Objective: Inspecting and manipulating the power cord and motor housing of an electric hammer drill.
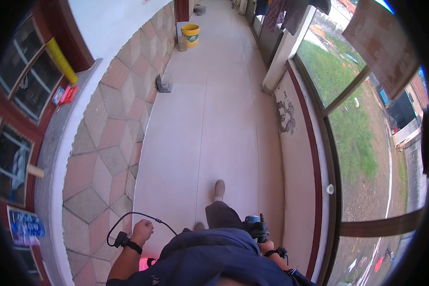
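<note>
At twelve o'clock, far down the corridor, a yellow bucket [190, 34] with a green label stands against the tiled wall [110, 138], with a smaller grey container [182, 43] just beside it. A small wire cage [164, 83] sits on the floor [214, 124] at the foot of the same wall, at about eleven o'clock. On the grey ledge [52, 143] at ten o'clock lie a flat red packet [67, 94] and a yellow tube [61, 60] leaning along the window frame; a blue poster [25, 228] hangs at eight o'clock. At one o'clock a brownish board [383, 45] hangs over the glass. The left hand [142, 231] is at seven o'clock, arm bent at the elbow and held out from the body, a black strap [132, 246] on the wrist; its fingers are curled into a loose fist around a black cable [128, 220], which loops up and over from the strap. The right hand [266, 246] is at five o'clock, close against the dark blue jacket [209, 260], also strapped at the wrist; it is touching a black device with a blue part [255, 228], but whether its fingers are pressed around it I cannot tell, since the jacket hides most of them. One shoe [219, 189] is stepped forward at six o'clock. The pale floor runs long and open between the tiled wall on the left and the low cream wall [298, 157] with a dark red stripe under the windows on the right.
</note>
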`<state>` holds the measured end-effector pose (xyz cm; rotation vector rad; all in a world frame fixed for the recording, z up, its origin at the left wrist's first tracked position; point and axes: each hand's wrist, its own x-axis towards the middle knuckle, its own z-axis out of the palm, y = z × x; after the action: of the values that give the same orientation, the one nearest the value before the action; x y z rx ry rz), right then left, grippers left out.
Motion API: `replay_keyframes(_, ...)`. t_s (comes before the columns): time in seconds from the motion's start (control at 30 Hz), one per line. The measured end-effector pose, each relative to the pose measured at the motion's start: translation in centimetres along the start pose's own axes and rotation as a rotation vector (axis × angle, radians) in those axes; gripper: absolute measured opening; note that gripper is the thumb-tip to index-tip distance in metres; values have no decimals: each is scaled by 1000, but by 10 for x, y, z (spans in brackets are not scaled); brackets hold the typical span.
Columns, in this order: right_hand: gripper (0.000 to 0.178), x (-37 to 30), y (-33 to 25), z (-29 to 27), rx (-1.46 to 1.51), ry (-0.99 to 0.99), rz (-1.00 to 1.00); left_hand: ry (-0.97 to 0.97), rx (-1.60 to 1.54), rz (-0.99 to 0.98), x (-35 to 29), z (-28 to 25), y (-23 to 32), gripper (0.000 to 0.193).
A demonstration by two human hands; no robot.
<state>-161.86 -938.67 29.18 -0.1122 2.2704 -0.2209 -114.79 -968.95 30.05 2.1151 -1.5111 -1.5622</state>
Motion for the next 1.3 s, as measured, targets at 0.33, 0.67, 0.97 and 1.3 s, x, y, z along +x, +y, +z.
replay_keyframes(0.33, 58, 152, -243, -57, -178, -78, -34, -73, -80, -230, 132, 15, 201, 24)
replay_keyframes(0.67, 50, 275, -504, -134, -31, 28, -119, -126, -53, -170, 349, 13, 388, 24)
replay_keyframes(0.97, 42, 363, -713, -170, 76, 95, -45, -131, 39, -72, 568, -27, 600, 26)
replay_keyframes(1.3, 53, 508, -928, -188, -163, -55, 38, -53, 35, -70, 790, -49, 776, 27)
